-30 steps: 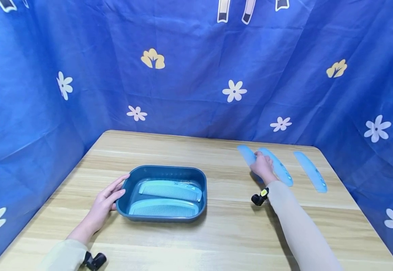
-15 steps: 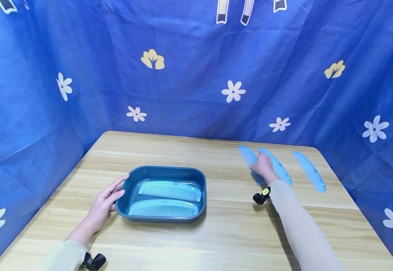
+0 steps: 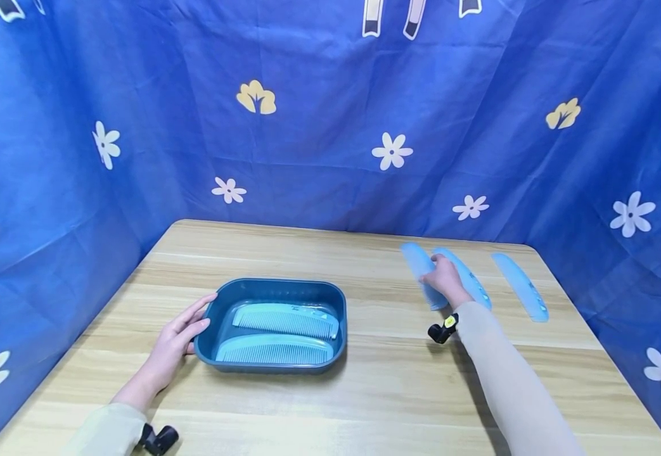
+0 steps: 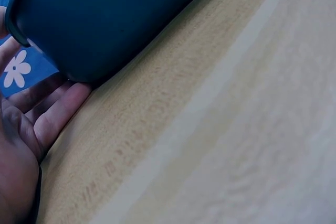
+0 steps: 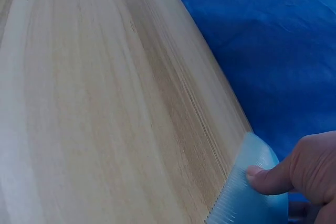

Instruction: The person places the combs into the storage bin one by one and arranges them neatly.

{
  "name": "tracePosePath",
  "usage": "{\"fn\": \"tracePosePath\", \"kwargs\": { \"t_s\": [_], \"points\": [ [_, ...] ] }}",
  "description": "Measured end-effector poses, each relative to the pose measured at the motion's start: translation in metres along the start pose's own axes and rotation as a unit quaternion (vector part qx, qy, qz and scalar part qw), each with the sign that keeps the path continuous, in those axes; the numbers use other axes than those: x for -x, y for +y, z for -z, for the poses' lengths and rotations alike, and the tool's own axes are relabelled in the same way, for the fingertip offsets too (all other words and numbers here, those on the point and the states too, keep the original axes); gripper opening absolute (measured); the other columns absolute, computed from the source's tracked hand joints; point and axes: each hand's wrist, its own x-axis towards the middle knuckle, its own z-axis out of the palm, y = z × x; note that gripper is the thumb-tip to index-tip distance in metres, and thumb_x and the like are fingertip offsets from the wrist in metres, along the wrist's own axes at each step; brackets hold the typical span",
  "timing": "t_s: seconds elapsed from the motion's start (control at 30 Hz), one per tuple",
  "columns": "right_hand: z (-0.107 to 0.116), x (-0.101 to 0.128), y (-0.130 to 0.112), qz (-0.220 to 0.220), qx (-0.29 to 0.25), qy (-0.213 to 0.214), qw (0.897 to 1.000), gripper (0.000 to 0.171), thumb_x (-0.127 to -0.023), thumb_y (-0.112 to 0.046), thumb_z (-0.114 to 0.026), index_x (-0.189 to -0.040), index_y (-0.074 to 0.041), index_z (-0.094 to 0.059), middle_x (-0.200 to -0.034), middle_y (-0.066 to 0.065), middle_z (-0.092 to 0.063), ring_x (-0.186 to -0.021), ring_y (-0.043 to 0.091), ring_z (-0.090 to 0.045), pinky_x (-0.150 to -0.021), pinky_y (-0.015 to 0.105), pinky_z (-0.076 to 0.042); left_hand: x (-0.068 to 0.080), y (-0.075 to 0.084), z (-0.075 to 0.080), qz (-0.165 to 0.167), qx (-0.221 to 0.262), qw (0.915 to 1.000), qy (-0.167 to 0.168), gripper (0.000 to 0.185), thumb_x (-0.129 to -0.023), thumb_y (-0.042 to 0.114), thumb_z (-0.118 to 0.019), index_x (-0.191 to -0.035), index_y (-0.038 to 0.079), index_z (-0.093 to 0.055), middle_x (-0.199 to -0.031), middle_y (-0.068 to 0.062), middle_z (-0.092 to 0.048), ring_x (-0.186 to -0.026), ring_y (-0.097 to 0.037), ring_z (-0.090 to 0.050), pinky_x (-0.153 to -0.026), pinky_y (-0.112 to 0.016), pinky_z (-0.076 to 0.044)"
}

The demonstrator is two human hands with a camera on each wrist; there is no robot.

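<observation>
Compared with one second ago, the right hand [image 3: 445, 277] is no longer only lying on the pale blue translucent plastic comb [image 3: 421, 271]; it is now pinching it. In the right wrist view the thumb [image 5: 268, 178] is pressing on the flat spine of this comb [image 5: 247, 192], and the toothed edge is standing a little off the light wooden bench [image 3: 364, 392], so the near end seems to be rising. The comb has also turned slightly under the hand since the earlier pictures. I judge that the grasp is now made and that the lifting is just beginning.

The left hand [image 3: 177, 330] is staying where it was, with relaxed straight fingers [image 4: 50, 114] resting against the outer wall of the dark teal rounded plastic tray [image 3: 275, 288]; it is holding nothing, only steadying the tray.

The grasped comb is long, thin and slightly curved, with fine teeth along one side. It is lying under and beyond the right hand, its far end pointing away past the fingertips. Just to the right of this hand a second pale blue comb [image 3: 469, 278] is lying, and further right a third one [image 3: 521, 288]. Well to the left of the right hand, two light blue combs [image 3: 284, 320] are already lying inside the tray, side by side.
</observation>
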Motion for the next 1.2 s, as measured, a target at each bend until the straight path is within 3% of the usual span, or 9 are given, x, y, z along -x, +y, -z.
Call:
{"fn": "tracePosePath", "kwargs": {
  "t_s": [0.33,0.77,1.0,1.2],
  "points": [
    [-0.001,0.004,-0.003,0.035,-0.053,0.023,0.998,0.056,-0.083,-0.002,-0.064,-0.134,0.005,-0.042,-0.122,0.029,-0.049,-0.109,0.041,-0.050,-0.086,0.050,-0.046,0.000,0.000,-0.001,0.004,-0.002,1.0000,0.001,0.048,-0.098,0.026,-0.046,-0.145,0.023,-0.035,-0.146,-0.024,-0.024,-0.115,0.003,-0.039,-0.069,-0.029,-0.054],
    [-0.005,0.006,0.003,0.038,-0.117,0.063,0.990,0.053,-0.085,-0.004,-0.065,-0.134,0.001,-0.045,-0.110,0.022,-0.050,-0.096,0.033,-0.051,-0.077,0.042,-0.048,0.000,-0.004,0.000,0.006,-0.006,1.0000,0.000,0.048,-0.098,0.028,-0.046,-0.145,0.024,-0.035,-0.146,-0.024,-0.025,-0.114,0.002,-0.039,-0.070,-0.029,-0.054],
    [-0.002,0.008,-0.008,0.002,-0.231,0.083,0.969,0.052,-0.083,-0.001,-0.066,-0.132,-0.001,-0.049,-0.102,0.015,-0.051,-0.089,0.024,-0.051,-0.077,0.036,-0.047,0.000,0.000,0.001,-0.003,-0.005,1.0000,-0.002,0.048,-0.099,0.026,-0.045,-0.145,0.022,-0.034,-0.144,-0.026,-0.026,-0.110,0.002,-0.043,-0.068,-0.029,-0.054],
    [0.004,0.010,-0.020,-0.009,-0.263,0.087,0.961,0.052,-0.083,0.000,-0.066,-0.132,-0.003,-0.049,-0.105,0.015,-0.051,-0.091,0.025,-0.051,-0.082,0.037,-0.045,0.001,0.002,0.000,-0.011,-0.002,0.9999,-0.003,0.048,-0.099,0.024,-0.044,-0.146,0.020,-0.033,-0.143,-0.027,-0.026,-0.110,0.001,-0.045,-0.068,-0.029,-0.054]
  ]
}}
